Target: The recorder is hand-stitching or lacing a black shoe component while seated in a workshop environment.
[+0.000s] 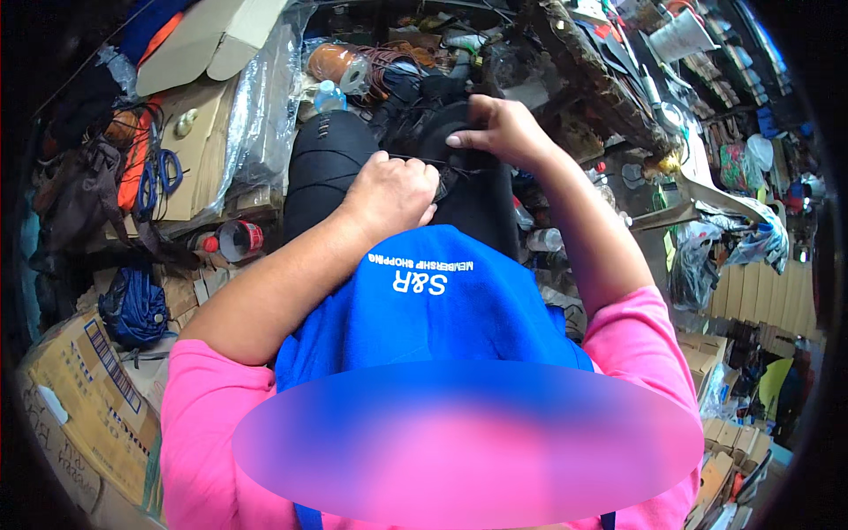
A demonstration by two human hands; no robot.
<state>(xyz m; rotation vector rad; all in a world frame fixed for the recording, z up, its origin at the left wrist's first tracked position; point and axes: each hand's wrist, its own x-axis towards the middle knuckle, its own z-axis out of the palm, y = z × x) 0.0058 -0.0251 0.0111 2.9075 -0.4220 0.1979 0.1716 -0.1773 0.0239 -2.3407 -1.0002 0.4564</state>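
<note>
2 hands | left hand (393,190): curled fist around 1 thin dark cord (449,165) above the lap (331,146) | right hand (508,132): thumb and forefinger parted, near cord; hold unclear | 1 scissors (157,183)

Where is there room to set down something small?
The left cardboard has a small bare strip between the blue-handled scissors and clear plastic sheeting. It's crowded around the orange spool, the plastic bottle and along the right.

Left hand (393,193) curls tight; right hand (502,132) parts thumb from fingers.
</note>
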